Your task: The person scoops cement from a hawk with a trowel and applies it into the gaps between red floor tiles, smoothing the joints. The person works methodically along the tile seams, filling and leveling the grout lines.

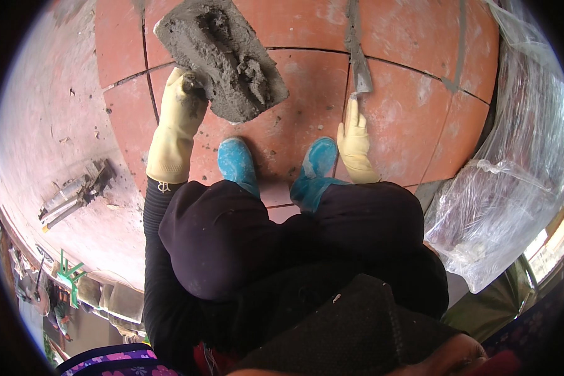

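Note:
My left hand (180, 116), in a cream rubber glove smeared with grey, is closed at the near left edge of a mortar board. A thick, lumpy heap of wet grey mortar (222, 59) covers the board, which is held above the floor. My right hand (355, 141), also gloved, is closed around a small trowel; its handle is mostly hidden. The narrow trowel blade (362, 78) points away from me and lies along a joint between red-brown floor tiles (413, 119). Grey mortar (353, 28) fills that joint beyond the blade.
My blue boots (237, 160) stand on the tiles between my hands. Clear plastic sheeting (507, 188) hangs or lies along the right side. A metal tool or scrap piece (78, 191) rests on the dusty pale floor at left. Crumbs of mortar are scattered about.

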### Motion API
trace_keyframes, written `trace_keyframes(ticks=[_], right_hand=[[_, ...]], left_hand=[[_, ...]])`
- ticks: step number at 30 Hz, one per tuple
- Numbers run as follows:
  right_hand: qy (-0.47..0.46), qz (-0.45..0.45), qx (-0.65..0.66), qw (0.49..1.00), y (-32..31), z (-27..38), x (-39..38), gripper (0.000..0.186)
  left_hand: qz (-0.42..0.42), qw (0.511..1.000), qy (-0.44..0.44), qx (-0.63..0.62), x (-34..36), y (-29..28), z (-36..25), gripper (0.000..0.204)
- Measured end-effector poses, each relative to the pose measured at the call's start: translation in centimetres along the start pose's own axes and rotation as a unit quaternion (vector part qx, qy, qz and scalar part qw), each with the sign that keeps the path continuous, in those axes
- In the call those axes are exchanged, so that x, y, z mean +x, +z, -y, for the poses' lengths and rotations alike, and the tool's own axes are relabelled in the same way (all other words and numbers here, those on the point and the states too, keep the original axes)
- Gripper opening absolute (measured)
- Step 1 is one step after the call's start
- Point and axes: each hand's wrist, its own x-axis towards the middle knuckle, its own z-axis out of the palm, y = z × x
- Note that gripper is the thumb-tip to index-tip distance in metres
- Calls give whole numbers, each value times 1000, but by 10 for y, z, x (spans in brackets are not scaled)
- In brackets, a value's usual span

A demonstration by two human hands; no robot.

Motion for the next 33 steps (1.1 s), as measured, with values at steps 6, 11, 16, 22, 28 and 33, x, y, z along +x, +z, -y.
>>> trace_keyframes(ticks=[6,11,16,22,28,33], right_hand=[[-21,-31,365,930,-20,7,-6,78],[45,53,499,864,-26,14,-13,78],[67,99,483,867,-37,24,-11,76],[123,84,576,804,-57,26,3,73],[128,64,610,779,-66,23,10,71],[144,82,563,810,-65,33,9,75]], left_hand=[[-1,1000,0,-27,2,-1,2,24],[7,954,-111,-277,-3,6,11,24],[-28,827,-255,-500,-5,18,15,19],[28,784,-202,-587,-7,6,16,19],[-33,824,-224,-520,-6,15,11,16],[-6,777,-220,-590,-5,16,13,15]])
